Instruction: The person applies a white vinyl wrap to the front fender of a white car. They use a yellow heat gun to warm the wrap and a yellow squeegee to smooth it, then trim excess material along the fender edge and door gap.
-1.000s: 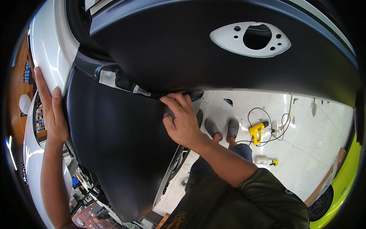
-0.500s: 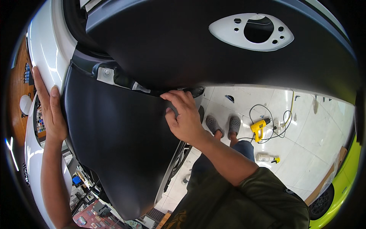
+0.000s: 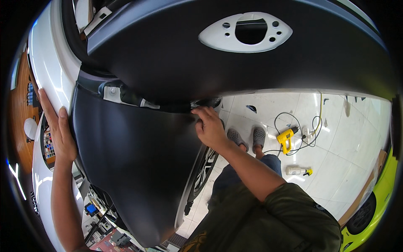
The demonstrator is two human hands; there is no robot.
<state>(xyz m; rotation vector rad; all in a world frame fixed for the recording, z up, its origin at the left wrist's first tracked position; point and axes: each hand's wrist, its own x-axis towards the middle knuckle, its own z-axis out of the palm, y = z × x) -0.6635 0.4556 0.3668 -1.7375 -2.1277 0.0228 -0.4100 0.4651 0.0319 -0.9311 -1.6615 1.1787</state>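
Observation:
My left hand (image 3: 58, 130) lies with stretched fingers against the glossy white car body panel (image 3: 52, 54), beside the matte-black wrapped panel (image 3: 130, 159). My right hand (image 3: 210, 130) is at that panel's upper right edge, below the dark gap, with its fingers bent and pressed in; what they hold, if anything, is hidden. A white bracket (image 3: 112, 94) shows in the gap. Above spans a wider black panel (image 3: 327, 63) with a white lens-shaped opening (image 3: 203, 37) pierced by several holes.
A yellow heat gun (image 3: 286, 136) with looping cables and a yellow-topped spray bottle (image 3: 298, 171) lie on the tiled floor by my sandalled feet (image 3: 259, 138). A lime-green car (image 3: 384, 180) stands at the right rim. Wooden furniture (image 3: 23, 86) and clutter show at the left.
My right hand has moved rightward along the panel's upper edge, toward its right corner. My left hand stays on the white panel. The view has shifted slightly, with the upper opening now further left.

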